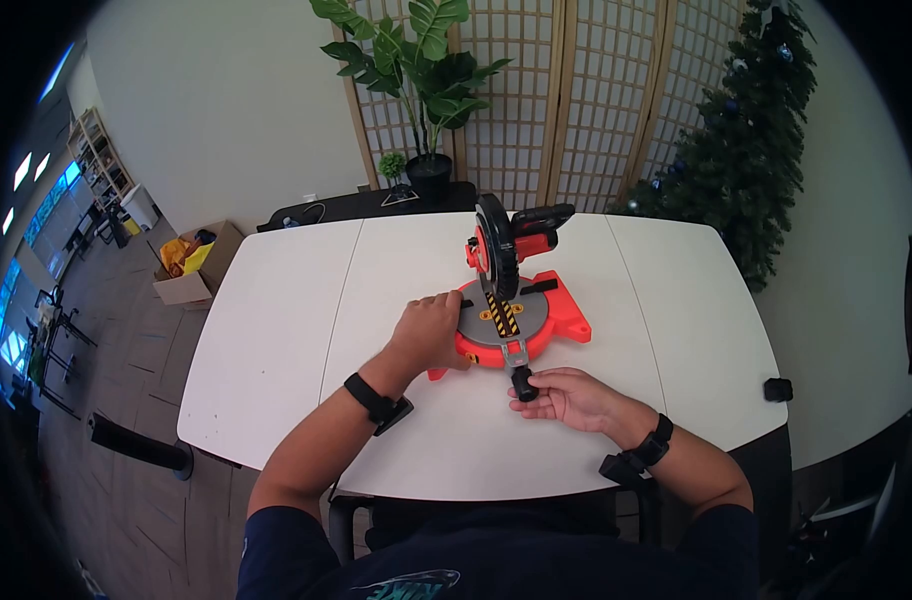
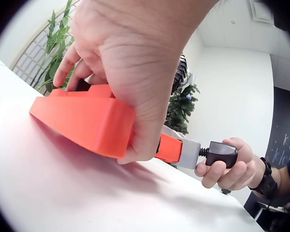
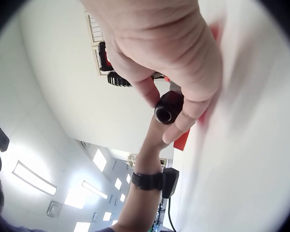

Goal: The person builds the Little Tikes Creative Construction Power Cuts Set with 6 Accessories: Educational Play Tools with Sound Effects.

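A toy miter saw (image 1: 570,312) with a red base, grey round turntable and black-and-yellow striped slot stands on the white table. Its saw head, with a black blade guard (image 1: 498,245) and black handle, is raised. My left hand (image 1: 431,333) grips the left side of the base, fingers over the top and thumb low at the front edge. At the front, my right hand (image 1: 574,398) holds the black knob (image 1: 523,384) between thumb and fingers. In the left wrist view, a threaded black shaft shows between that knob (image 2: 221,153) and the grey bracket (image 2: 187,152).
The white table (image 1: 266,330) has a small black object (image 1: 778,389) at its right edge. Behind it stand a potted plant (image 1: 431,178), a lattice screen (image 1: 516,130) and a decorated tree (image 1: 741,150). A cardboard box (image 1: 221,262) with yellow and orange items sits at the left.
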### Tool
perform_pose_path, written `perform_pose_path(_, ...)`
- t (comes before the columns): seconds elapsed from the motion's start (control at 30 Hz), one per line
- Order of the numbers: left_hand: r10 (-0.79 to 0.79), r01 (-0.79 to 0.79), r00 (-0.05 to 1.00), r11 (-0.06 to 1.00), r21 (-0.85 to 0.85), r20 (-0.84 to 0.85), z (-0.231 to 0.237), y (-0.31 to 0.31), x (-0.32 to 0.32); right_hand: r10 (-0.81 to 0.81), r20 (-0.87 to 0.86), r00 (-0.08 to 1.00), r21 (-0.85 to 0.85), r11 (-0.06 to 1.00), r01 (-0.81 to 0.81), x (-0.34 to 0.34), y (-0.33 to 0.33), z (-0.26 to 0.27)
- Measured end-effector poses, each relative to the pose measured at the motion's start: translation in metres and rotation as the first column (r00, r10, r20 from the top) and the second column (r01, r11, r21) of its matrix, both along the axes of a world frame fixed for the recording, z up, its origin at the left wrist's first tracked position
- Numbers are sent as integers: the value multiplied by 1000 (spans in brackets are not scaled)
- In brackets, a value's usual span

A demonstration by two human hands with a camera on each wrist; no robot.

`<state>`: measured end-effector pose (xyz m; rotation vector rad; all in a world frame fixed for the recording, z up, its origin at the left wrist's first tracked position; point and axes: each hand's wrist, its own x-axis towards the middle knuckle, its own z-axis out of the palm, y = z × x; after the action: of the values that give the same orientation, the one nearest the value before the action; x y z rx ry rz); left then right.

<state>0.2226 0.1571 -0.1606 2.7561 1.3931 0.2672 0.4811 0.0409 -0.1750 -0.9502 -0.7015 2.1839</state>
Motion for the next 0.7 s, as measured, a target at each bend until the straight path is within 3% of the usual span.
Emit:
perform_pose_path(0.33,20,-21,1000,999,-25,-22,5,-2,2,-9,105,994,23,1000,7,-2,-1,-10)
perform_pose_path(0.4,20,-21,999,999,-32,-26,6,-3,2,39,-36,999,4,999,-39,-1,2,-12)
perform_pose_path(0.7,27,-29,999,999,-43,-41,8,-3,3,-20,-9,1000,-20,1000,20,-4,-1,-4)
